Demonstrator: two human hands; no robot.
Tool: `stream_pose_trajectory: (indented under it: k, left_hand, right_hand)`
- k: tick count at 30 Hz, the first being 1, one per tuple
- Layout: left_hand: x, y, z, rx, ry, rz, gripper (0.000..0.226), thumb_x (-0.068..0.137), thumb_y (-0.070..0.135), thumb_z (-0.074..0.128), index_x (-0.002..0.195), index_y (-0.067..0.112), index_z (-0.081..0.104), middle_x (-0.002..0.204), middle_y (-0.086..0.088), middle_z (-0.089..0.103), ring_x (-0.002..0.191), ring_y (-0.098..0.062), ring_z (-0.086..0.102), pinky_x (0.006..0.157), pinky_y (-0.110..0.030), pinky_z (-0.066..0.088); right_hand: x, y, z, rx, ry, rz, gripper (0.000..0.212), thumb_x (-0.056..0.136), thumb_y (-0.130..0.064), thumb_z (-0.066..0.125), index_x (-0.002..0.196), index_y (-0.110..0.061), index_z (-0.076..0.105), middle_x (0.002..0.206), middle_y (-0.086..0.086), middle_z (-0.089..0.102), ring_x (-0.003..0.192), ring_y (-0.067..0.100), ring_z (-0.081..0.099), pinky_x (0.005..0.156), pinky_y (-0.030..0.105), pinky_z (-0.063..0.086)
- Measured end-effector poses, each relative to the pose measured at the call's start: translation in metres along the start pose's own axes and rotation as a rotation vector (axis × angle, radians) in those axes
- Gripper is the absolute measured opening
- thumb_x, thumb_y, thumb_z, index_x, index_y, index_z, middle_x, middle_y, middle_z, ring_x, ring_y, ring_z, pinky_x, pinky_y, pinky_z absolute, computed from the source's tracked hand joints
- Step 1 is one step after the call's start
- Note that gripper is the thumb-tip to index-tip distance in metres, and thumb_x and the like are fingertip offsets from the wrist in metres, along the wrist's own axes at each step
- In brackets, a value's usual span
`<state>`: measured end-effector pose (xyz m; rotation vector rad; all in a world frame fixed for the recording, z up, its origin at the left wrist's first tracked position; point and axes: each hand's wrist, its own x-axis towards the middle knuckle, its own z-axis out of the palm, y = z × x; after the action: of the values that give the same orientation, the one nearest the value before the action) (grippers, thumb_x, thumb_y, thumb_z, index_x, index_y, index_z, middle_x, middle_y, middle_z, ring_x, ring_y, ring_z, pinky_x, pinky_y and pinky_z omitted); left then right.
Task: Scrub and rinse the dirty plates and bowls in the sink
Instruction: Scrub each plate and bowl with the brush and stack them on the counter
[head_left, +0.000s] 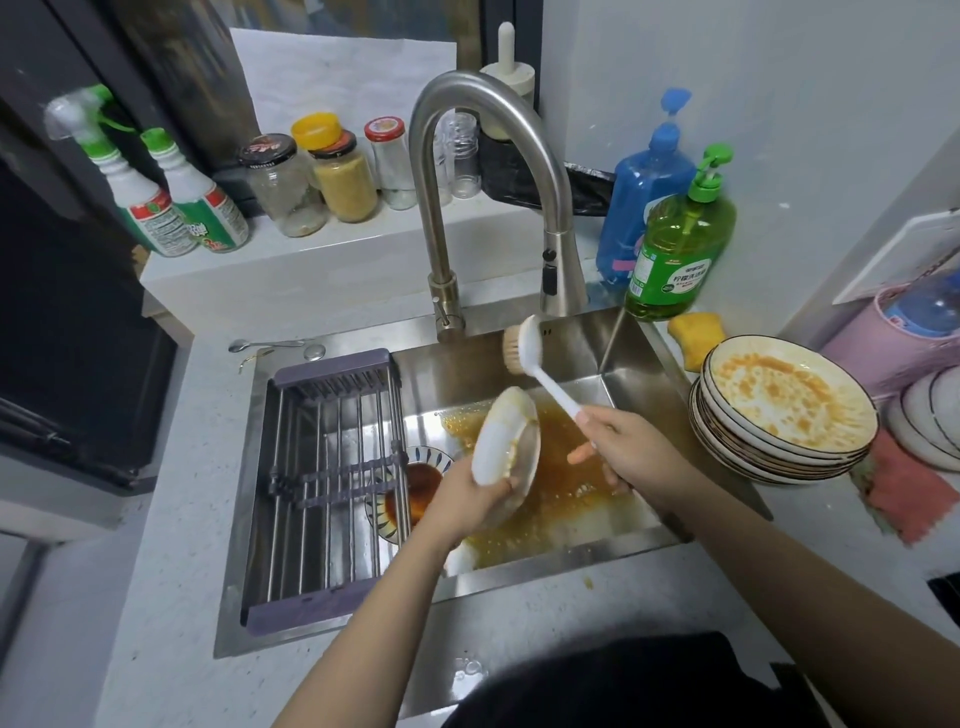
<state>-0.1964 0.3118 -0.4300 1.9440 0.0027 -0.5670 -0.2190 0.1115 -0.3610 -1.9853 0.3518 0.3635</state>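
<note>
Left grip (470, 493) clasping tilted plate (506, 441) over sink (613, 556); right grip (621, 441) seemingly curled round dish brush (540, 364) handle.

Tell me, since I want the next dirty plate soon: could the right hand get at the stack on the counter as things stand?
Probably not yet: the right hand grips the scrub brush. The path to the stack of dirty plates looks open, but the brush must be put down first.

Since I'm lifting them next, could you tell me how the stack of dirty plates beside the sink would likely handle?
The stack of plates looks ceramic, so probably heavy and breakable. Orange residue coats the top plate, so it may be slippery. It slightly overhangs the sink edge and could tip if nudged.
</note>
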Motion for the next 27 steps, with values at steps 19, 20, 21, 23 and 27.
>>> stream_pose_trajectory:
  k: [19,20,21,23,27]
  left_hand:
    - [0.013,-0.005,-0.033,-0.518,-0.142,-0.145,0.052,0.059,0.007,0.084,0.106,0.003,0.063,0.105,-0.017,0.070,0.104,-0.034,0.065,0.094,-0.049,0.051]
    - [0.012,-0.005,-0.034,-0.521,-0.140,-0.152,0.043,0.066,0.002,0.081,0.104,0.003,0.063,0.099,-0.014,0.072,0.098,-0.031,0.067,0.090,-0.047,0.054]
    - [0.012,-0.005,-0.035,-0.516,-0.130,-0.155,0.034,0.072,-0.004,0.076,0.102,0.005,0.063,0.094,-0.011,0.073,0.092,-0.028,0.069,0.087,-0.045,0.055]
    - [0.010,-0.005,-0.037,-0.481,-0.124,-0.138,0.031,0.073,-0.003,0.075,0.100,0.007,0.063,0.091,-0.008,0.073,0.089,-0.026,0.069,0.086,-0.045,0.055]
    - [0.008,-0.006,-0.044,-0.354,-0.125,-0.095,0.039,0.063,0.011,0.079,0.099,0.010,0.064,0.095,-0.008,0.071,0.092,-0.027,0.066,0.089,-0.042,0.052]
  right_hand:
    - [-0.020,-0.041,-0.006,-1.077,-0.107,-0.452,0.040,0.103,-0.035,0.025,0.140,-0.042,0.036,0.067,-0.008,0.052,0.055,0.008,0.049,0.048,0.023,0.040]
    - [-0.012,-0.040,-0.011,-1.062,-0.069,-0.375,0.039,0.103,-0.033,0.026,0.139,-0.041,0.037,0.066,-0.008,0.051,0.055,0.009,0.050,0.048,0.023,0.039]
    - [-0.003,-0.040,-0.014,-1.056,-0.025,-0.318,0.038,0.103,-0.032,0.026,0.138,-0.039,0.039,0.066,-0.009,0.049,0.056,0.009,0.050,0.047,0.024,0.038]
    - [0.001,-0.040,-0.018,-1.056,-0.015,-0.271,0.035,0.103,-0.030,0.027,0.134,-0.034,0.043,0.067,-0.009,0.048,0.056,0.008,0.050,0.047,0.023,0.036]
    - [-0.024,-0.046,-0.006,-1.004,-0.173,-0.414,0.041,0.103,-0.033,0.026,0.143,-0.041,0.032,0.072,-0.006,0.059,0.057,0.009,0.054,0.048,0.022,0.042]
